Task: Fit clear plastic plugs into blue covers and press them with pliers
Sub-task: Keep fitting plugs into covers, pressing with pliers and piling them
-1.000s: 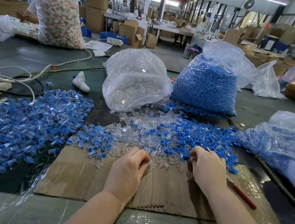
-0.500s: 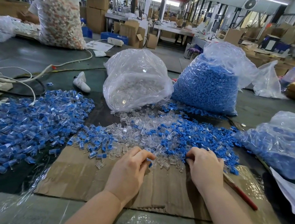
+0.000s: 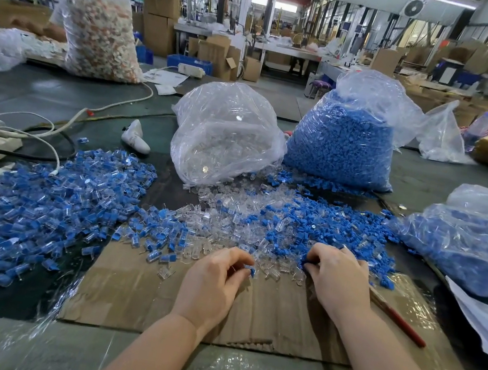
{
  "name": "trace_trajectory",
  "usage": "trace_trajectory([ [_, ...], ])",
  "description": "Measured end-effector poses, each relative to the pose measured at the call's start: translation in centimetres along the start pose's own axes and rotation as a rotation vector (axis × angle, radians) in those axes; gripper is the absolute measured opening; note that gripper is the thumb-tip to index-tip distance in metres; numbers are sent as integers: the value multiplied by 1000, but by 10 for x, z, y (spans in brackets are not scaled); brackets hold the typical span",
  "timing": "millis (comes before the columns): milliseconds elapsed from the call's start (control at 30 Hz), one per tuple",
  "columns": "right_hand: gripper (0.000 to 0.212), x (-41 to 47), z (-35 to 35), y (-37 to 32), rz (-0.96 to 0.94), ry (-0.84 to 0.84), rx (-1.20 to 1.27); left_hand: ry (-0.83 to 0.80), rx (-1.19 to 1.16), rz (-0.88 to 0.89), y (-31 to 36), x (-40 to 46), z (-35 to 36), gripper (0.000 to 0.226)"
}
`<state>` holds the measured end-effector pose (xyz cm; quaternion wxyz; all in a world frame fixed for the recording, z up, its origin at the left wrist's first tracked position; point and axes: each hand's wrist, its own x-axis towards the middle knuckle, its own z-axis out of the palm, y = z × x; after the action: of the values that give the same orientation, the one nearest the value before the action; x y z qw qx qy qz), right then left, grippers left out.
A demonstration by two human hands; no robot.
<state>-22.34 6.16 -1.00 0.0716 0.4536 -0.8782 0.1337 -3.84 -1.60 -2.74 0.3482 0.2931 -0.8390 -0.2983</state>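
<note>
My left hand [image 3: 212,280] hovers over the cardboard sheet [image 3: 132,292] and pinches a small blue cover [image 3: 250,270] between thumb and fingertips. My right hand [image 3: 337,276] sits at the edge of the loose pile of clear plugs [image 3: 222,223] and blue covers [image 3: 326,228], its fingers curled round a blue piece [image 3: 304,262]. The red-handled pliers [image 3: 398,321] lie under my right wrist on the cardboard, partly hidden. A big heap of assembled blue-and-clear pieces [image 3: 30,206] lies at the left.
A clear bag of plugs [image 3: 225,136] and a bag of blue covers [image 3: 345,137] stand behind the pile. Another bag of blue parts [image 3: 473,245] lies at the right. White cables [image 3: 17,131] and a power strip sit far left. A person works behind a large bag [image 3: 97,31].
My right hand has drawn slightly left and back from the blue pile with a blue piece in its fingers. My left hand now shows a blue cover at its fingertips.
</note>
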Motion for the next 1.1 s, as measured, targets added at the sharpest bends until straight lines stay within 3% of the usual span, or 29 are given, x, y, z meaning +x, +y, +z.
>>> trace_trajectory([
  [267,5,-1,-2,-1,-5,12,-5,-23,-169,-136,-3,0,-1,18],
  [367,19,-3,-4,-3,4,5,-58,-26,-207,-162,-3,1,-2,19],
  [433,24,-7,-4,-10,-19,89,-74,-13,-244,-185,-3,1,-2,22],
  [533,15,-23,-4,-30,-159,182,96,10,-280,-208,-4,2,-2,26],
  [733,18,-45,3,-62,-298,112,276,19,-284,-225,-7,3,-2,24],
  [1100,17,-43,7,-71,-200,33,304,1,-237,-200,-5,3,-3,16],
])
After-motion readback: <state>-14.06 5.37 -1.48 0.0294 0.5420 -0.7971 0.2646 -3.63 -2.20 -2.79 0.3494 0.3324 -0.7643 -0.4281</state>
